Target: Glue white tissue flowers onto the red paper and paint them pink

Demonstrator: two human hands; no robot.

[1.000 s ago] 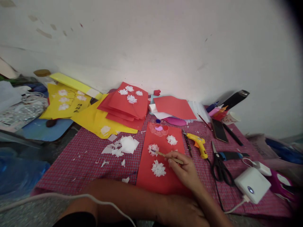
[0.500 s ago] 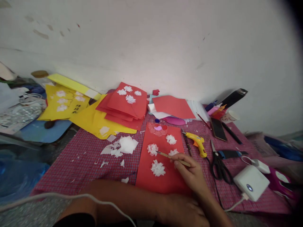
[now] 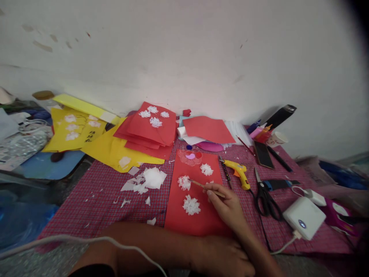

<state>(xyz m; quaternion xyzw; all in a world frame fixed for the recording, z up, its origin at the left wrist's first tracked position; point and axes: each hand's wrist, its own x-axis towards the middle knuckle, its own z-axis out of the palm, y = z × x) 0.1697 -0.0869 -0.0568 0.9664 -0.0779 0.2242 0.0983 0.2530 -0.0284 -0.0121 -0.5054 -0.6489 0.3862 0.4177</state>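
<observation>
My right hand (image 3: pixel 223 200) is closed round a thin paintbrush (image 3: pixel 198 184), held in a pinch. The brush tip touches or hovers at the right edge of a white paper flower (image 3: pixel 184 182) tinged with pink. This flower is on a red sheet (image 3: pixel 178 223), with more white flowers (image 3: pixel 191 205) near it; one is mostly hidden behind my right hand. A clear palette (image 3: pixel 184 158) with pink and red paint sits at the sheet's far end. My left hand (image 3: pixel 227 257) lies at the near edge, its fingers hidden by my right forearm.
Torn white paper (image 3: pixel 155 177) lies left of the sheet. A yellow glue gun (image 3: pixel 240 172), scissors (image 3: pixel 266 198), a white power bank (image 3: pixel 305 217) and a phone (image 3: pixel 263 154) are on the right. Red sheets (image 3: pixel 157 130) are stacked at the back. A white cable (image 3: pixel 100 238) crosses the front left.
The view has shifted slightly. My right hand and the brush have moved a little, with the tip still by the same pink-tinged flower. My left hand keeps its place.
</observation>
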